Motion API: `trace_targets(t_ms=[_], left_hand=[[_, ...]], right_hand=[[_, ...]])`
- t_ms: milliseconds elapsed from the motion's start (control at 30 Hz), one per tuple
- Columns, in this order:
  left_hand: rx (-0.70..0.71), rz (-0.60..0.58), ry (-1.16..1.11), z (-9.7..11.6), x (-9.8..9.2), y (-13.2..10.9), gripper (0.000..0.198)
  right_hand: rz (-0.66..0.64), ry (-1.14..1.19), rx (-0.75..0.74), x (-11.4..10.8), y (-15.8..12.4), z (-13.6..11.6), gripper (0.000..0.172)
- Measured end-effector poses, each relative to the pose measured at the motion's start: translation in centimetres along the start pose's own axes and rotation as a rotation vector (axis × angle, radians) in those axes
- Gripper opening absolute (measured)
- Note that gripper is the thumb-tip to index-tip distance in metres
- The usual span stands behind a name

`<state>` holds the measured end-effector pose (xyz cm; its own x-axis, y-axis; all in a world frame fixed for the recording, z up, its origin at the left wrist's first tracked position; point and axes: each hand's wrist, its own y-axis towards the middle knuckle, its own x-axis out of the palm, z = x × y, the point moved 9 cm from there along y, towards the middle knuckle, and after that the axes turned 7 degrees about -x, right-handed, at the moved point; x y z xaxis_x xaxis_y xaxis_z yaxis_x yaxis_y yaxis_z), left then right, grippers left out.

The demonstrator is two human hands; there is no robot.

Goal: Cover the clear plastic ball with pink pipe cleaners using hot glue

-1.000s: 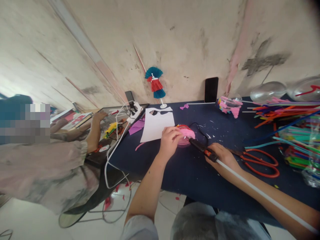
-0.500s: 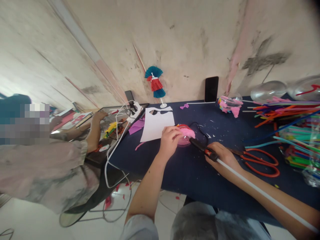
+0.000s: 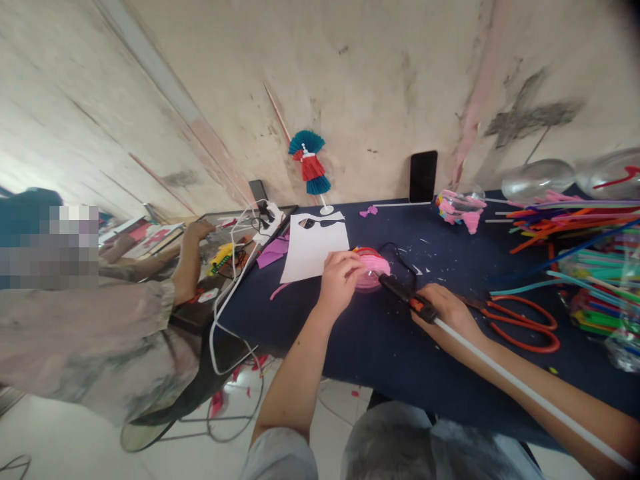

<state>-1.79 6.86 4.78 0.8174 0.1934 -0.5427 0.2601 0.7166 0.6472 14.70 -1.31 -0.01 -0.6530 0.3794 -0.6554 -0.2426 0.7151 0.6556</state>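
Note:
My left hand (image 3: 339, 283) pinches the edge of a round pink craft piece (image 3: 370, 261), which has a ribbed surface, some red and yellow at its far edge and what looks like clear plastic on its near side. In my right hand (image 3: 447, 313) is a black glue gun (image 3: 397, 288), its nozzle pointing left and its tip at or very close to the pink piece. A long white glue stick (image 3: 520, 383) sticks out of the back of the gun, over my right forearm. White paper (image 3: 316, 250) with cut-outs lies just left of the pink piece.
Orange-handled scissors (image 3: 525, 323) lie right of my right hand. Bundles of pipe cleaners (image 3: 560, 217), clear plastic balls (image 3: 537, 179) and a pink-covered ball (image 3: 460, 207) stand farther right. A phone (image 3: 423, 177) leans on the wall. At left sit a power strip (image 3: 270, 223) and a co-worker (image 3: 90, 320).

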Motion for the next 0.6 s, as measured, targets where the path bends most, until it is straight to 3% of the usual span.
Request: trace_targets(t_ms=[600], left_hand=[[0.004,0.003,0.002,0.01,-0.07,0.03,0.004]], right_hand=[[0.008,-0.032,0.015,-0.43,-0.02,0.20,0.004]])
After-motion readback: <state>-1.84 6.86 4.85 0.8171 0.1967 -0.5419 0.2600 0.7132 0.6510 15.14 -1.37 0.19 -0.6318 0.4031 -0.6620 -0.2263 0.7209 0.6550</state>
